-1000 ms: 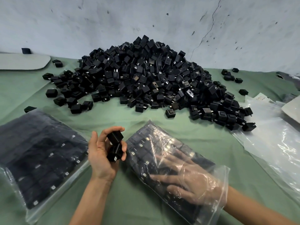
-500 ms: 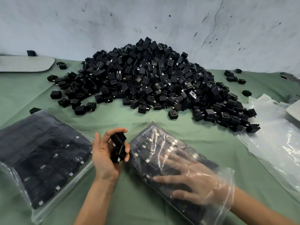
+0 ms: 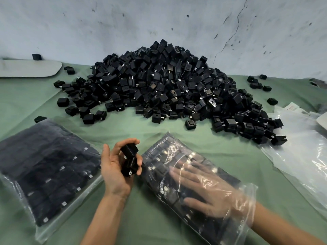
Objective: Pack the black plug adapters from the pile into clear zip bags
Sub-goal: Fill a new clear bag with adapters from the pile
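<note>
A big pile of black plug adapters rises on the green cloth at the back. My left hand holds two black adapters between curled fingers and thumb, just left of a clear zip bag lying in front of me. That bag holds rows of adapters. My right hand is inside the bag through its open mouth, fingers spread flat on the adapters.
A filled clear bag of adapters lies at the left. Empty clear bags are stacked at the right. Loose adapters dot the green cloth. A flat grey board lies at the back left by the wall.
The camera has shifted a little; the hands keep their places, the left still holding two adapters, the right still flat inside the bag.
</note>
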{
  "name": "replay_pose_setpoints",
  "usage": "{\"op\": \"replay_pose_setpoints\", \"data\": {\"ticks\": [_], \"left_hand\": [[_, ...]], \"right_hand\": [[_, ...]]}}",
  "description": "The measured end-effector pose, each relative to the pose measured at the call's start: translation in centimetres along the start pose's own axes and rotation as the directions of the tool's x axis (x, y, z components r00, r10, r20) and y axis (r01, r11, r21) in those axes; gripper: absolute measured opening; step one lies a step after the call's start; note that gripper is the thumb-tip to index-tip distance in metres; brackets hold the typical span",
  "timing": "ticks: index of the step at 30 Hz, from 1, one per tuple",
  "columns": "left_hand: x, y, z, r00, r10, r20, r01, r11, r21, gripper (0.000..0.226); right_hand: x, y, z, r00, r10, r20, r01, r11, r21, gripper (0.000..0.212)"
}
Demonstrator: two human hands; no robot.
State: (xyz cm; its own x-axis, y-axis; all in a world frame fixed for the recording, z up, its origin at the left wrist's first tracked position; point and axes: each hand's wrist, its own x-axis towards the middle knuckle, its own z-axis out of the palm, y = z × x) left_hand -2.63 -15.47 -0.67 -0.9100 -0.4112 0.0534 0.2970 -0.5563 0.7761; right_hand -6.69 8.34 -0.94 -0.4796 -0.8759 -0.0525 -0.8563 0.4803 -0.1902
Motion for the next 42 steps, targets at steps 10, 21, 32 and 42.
{"op": "replay_pose_setpoints", "data": {"ticks": [10,21,32,42], "left_hand": [[0.1,-0.1,-0.1,1.000,0.000,0.000,0.000,1.000,0.006,0.064],[0.1,0.0,-0.2,1.000,0.005,0.011,-0.005,1.000,0.006,0.063],[0.3,0.1,-0.3,1.000,0.003,-0.013,-0.004,0.994,-0.105,0.057],[0.3,0.2,-0.2,1.000,-0.010,-0.014,0.009,0.994,-0.108,0.059]], "right_hand": [[1.6,-0.7,-0.3,0.999,0.039,0.024,-0.040,0.999,0.023,0.054],[2.1,-1.5,-0.1,0.999,0.038,0.015,-0.037,0.996,-0.087,0.044],[1.6,-1.0,0.1,0.998,-0.051,-0.042,0.046,0.994,-0.100,0.044],[2.9,-1.2,0.0,0.999,-0.042,-0.015,0.040,0.995,-0.089,0.055]]}}
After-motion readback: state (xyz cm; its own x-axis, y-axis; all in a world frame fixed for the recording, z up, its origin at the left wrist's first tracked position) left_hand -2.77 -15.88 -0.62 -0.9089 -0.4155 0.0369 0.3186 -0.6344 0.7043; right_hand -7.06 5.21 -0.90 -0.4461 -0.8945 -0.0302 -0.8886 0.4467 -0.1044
